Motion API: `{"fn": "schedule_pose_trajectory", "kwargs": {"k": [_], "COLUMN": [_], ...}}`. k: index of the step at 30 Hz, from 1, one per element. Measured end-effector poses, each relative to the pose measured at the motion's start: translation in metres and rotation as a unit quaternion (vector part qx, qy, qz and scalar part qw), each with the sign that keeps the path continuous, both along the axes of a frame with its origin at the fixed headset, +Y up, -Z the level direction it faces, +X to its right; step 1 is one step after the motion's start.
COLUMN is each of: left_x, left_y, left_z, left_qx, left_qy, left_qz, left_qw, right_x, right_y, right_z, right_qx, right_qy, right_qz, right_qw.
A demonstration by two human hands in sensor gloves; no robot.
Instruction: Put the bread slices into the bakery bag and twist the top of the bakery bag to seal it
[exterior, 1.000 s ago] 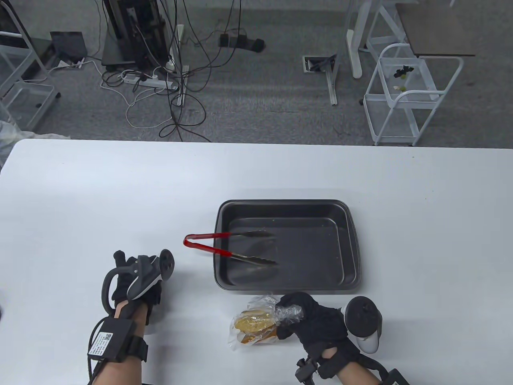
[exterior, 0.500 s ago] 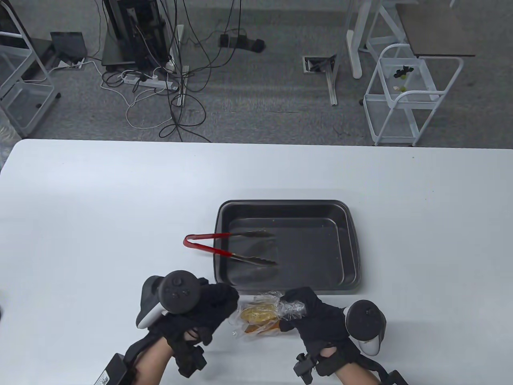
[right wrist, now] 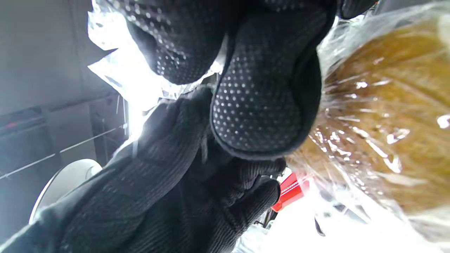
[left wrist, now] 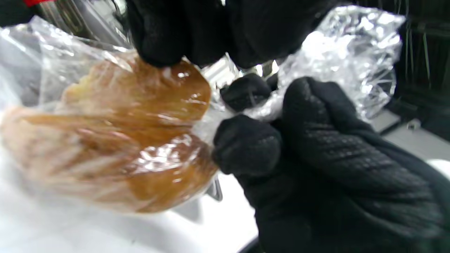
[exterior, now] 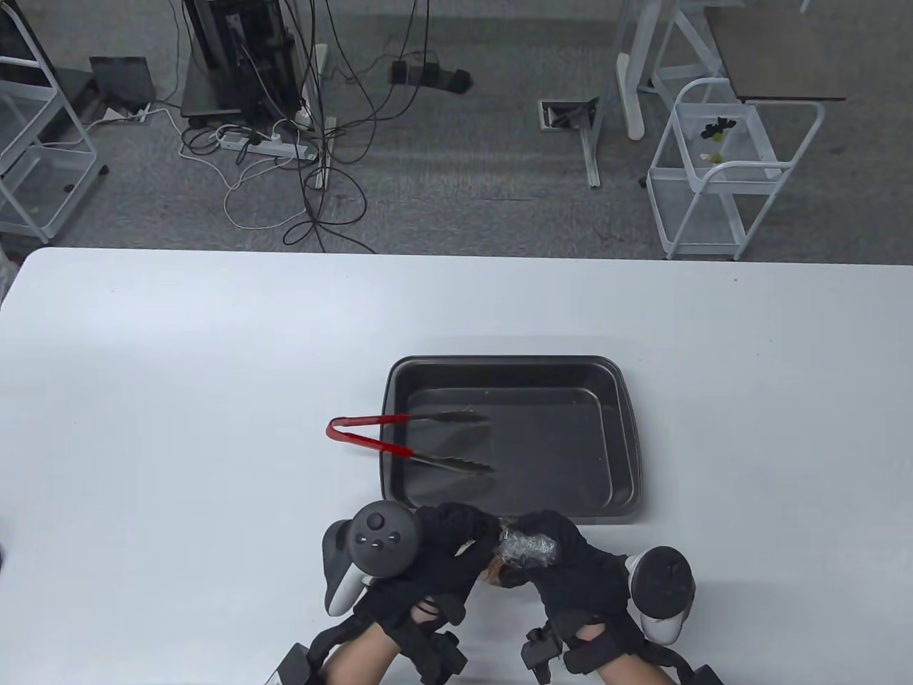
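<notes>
The clear bakery bag (exterior: 526, 546) with brown bread slices (left wrist: 116, 140) inside is held between both hands just in front of the tray. My right hand (exterior: 553, 553) grips the bunched, twisted top of the bag (left wrist: 337, 45); its fingers (right wrist: 263, 105) are curled round the plastic neck. My left hand (exterior: 467, 542) covers the body of the bag, and its fingertips (left wrist: 165, 38) curl onto the bread through the plastic. In the table view only a sliver of bread (exterior: 493, 569) shows between the gloves.
A dark baking tray (exterior: 624, 407) with no bread in it lies right behind the hands. Red-handled tongs (exterior: 381, 446) rest across its left rim, tips inside the tray. The white table (exterior: 178, 392) stretches left and right.
My left hand came in from the left and closed over the body of the bag. The right hand kept its grip on the top and shifted slightly right; the bag is now mostly hidden.
</notes>
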State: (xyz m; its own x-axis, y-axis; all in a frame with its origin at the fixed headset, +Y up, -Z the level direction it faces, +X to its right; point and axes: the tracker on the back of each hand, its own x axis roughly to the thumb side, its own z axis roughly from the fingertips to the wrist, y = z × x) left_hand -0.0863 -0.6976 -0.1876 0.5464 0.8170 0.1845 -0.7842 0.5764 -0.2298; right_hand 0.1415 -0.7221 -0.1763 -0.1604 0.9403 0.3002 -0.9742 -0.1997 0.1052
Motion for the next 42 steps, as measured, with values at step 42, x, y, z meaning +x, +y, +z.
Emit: {"fn": "schedule_pose_trajectory", "kwargs": {"k": [42], "left_x": [0.018], "left_y": [-0.007], "left_z": [0.043], "left_qx": [0.376], "left_qy": [-0.024], "left_qz": [-0.194], "left_qw": [0.906], "right_x": [0.006], "right_y": [-0.031], "right_z": [0.004], "right_qx": [-0.182], "right_qy": [0.016], "right_qz": [-0.163], "right_qw": [0.97]}}
